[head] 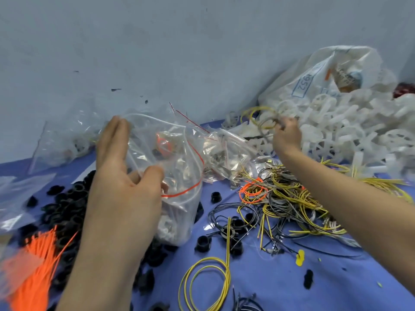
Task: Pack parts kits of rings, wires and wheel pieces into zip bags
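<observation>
Wheel pieces (350, 135) heap white at the far right of the blue counter (325, 283), wires (285, 198) tangled in front, black rings (67, 212) piled left. Mid-counter the left hand (121, 180) holds the zip bag (177, 198) open, grip pinching its mouth. The right hand (287, 136) pinches a yellow wire loop (252, 113).

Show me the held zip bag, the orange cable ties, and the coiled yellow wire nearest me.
zip bag (182, 207): head view, clear side wall
orange cable ties (38, 265): head view, bundle's middle
coiled yellow wire (227, 277): head view, loop's right side

Blurred right hand (288, 136); blurred orange ties (37, 257) beyond left edge.
</observation>
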`<state>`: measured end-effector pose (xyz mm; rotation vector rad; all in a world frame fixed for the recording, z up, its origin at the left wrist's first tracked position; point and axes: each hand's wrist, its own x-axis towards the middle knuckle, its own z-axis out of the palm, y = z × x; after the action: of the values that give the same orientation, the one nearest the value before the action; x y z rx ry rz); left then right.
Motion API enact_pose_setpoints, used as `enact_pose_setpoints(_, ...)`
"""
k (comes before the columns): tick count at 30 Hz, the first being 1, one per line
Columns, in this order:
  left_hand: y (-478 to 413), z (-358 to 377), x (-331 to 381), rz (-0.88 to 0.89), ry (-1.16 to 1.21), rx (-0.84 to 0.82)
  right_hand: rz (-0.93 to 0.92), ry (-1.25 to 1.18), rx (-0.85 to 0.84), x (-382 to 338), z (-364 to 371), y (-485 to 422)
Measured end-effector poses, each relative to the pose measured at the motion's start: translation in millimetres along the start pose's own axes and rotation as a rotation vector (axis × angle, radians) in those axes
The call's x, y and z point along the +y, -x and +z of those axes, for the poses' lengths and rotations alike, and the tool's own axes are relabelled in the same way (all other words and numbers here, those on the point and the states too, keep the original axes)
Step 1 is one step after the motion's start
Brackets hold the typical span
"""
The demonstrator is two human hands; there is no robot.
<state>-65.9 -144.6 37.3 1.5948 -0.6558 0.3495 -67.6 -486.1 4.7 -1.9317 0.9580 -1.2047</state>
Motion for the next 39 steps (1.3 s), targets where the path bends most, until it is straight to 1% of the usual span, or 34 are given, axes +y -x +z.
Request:
enact_pose_setpoints(1,-0.3,0.2,-0.8,-0.006,-0.001,-0.001,-0.005,-0.122,0.076,-10.8,-10.9,1.0)
enact_pose_setpoints(3,0.0,1.5,-1.6,-0.018,-0.007,-0.001,0.033,-0.312,0.130,-28.9,-30.3,3.4)
enact_pose_setpoints(6,2.4,4.6,-0.2,-0.021,-0.015,0.013,0.199,-0.630,0.116,-45.2,-55.4,14.9)
enact_pose_setpoints(8,4.4,7.0,0.6,-0.010,-0.019,0.013,0.243,-0.743,0.090,-41.9,-69.6,34.8)
enact_pose_setpoints(13,1.2,3.3,-1.9,0.041,-0.032,0.006,0.161,-0.603,-0.126,0.9,-102.2,92.1)
enact_pose_setpoints(14,-1.4,0.9,-3.9,0.055,-0.035,0.009,0.107,-0.517,-0.151,9.7,-109.6,99.3)
enact_pose_setpoints(15,-4.8,-1.7,-5.8,0.062,-0.026,0.016,-0.021,-0.327,-0.137,14.5,-118.5,104.7)
enact_pose_setpoints(17,-10.1,-5.1,-6.9,0.025,0.016,0.017,-0.467,0.116,-0.086,22.3,-133.6,107.2)
enact_pose_setpoints(18,-10.7,-6.1,-5.5,0.000,0.026,0.012,-0.680,0.288,-0.101,25.9,-139.6,107.2)
enact_pose_setpoints(19,-10.7,-6.9,-4.5,-0.011,0.026,0.010,-0.821,0.406,-0.152,27.0,-145.1,107.3)
enact_pose_setpoints(21,-10.7,-8.1,-4.0,-0.006,0.015,0.016,-0.951,0.511,-0.253,28.7,-155.8,107.0)
enact_pose_setpoints(23,-10.0,-8.8,-3.1,0.000,0.012,0.020,-0.976,0.508,-0.266,34.3,-165.8,103.1)
enact_pose_setpoints(25,-9.8,-10.3,-3.6,0.000,0.014,0.018,-0.924,0.502,-0.254,40.0,-176.3,97.9)
enact_pose_setpoints(29,-9.7,-8.7,-5.9,-0.001,0.030,0.012,-0.891,0.607,-0.235,52.0,-193.3,85.2)
enact_pose_setpoints(32,-9.9,-5.1,-9.2,0.013,0.048,-0.007,-0.815,0.638,-0.120,54.4,-199.3,75.6)
enact_pose_setpoints(33,-9.8,-4.4,-10.6,0.013,0.054,-0.012,-0.809,0.649,-0.091,54.9,-199.1,73.5)
enact_pose_setpoints(35,-10.5,-4.0,-14.2,0.015,0.058,-0.017,-0.853,0.647,-0.046,52.7,-197.2,72.9)
enact_pose_setpoints(37,-11.8,-4.0,-18.6,0.019,0.055,-0.017,-0.906,0.557,0.067,48.2,-197.6,72.6)
enact_pose_setpoints(38,-13.1,-3.8,-21.0,0.024,0.049,-0.021,-0.905,0.487,0.145,44.6,-197.7,71.4)
enact_pose_setpoints(39,-13.8,-3.7,-22.1,0.030,0.042,-0.026,-0.866,0.403,0.222,41.3,-197.3,69.1)
